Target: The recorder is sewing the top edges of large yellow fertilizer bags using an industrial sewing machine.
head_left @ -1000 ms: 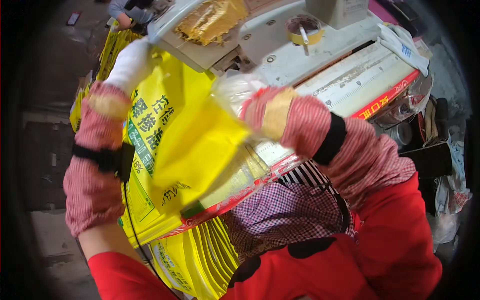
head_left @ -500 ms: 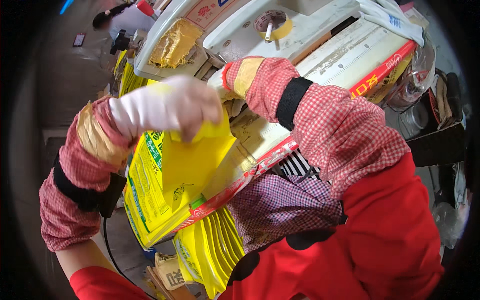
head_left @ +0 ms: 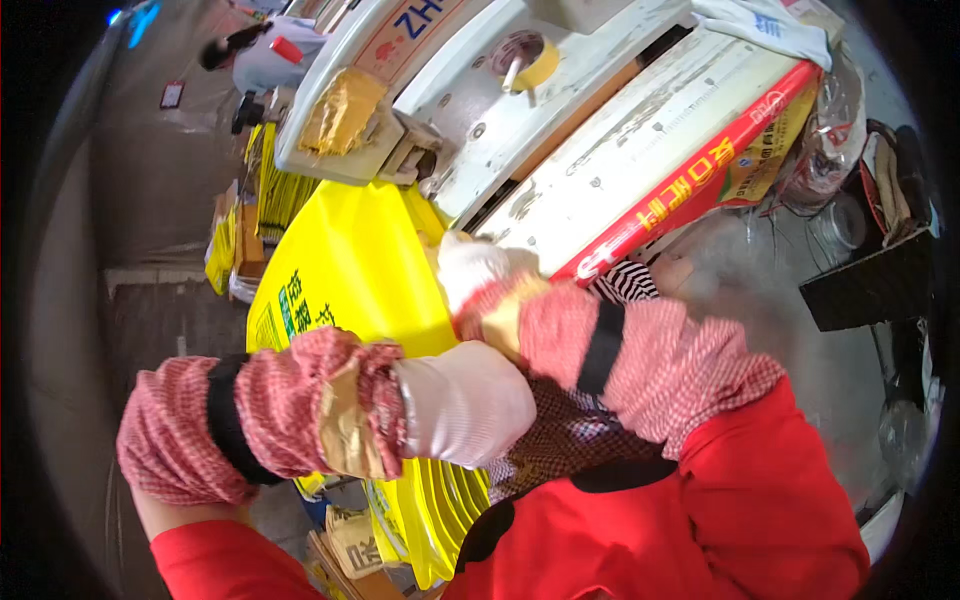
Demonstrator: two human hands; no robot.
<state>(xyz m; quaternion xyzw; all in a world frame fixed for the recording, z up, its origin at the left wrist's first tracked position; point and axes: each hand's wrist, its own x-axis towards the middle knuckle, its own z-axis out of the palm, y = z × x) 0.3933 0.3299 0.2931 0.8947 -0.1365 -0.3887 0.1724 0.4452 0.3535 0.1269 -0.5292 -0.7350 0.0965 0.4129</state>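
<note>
beside white machine (head_left: pixel 450 90): yellow bag (head_left: pixel 375 255); right hand (head_left: pixel 468 268) at its edge, left hand (head_left: pixel 475 405) close by; both grips indiscernible.

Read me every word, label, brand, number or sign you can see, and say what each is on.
I won't copy wording or brands, but print shows here:
Large glossy yellow bag: dark characters, some too small.
Red strip edging the long white worktable: large yellow characters, clear.
Red-and-blue label on the white machine: letters, partly clear.
White cloth item: blue print, too small.
Tan paper piece: dark print, partial.
</note>
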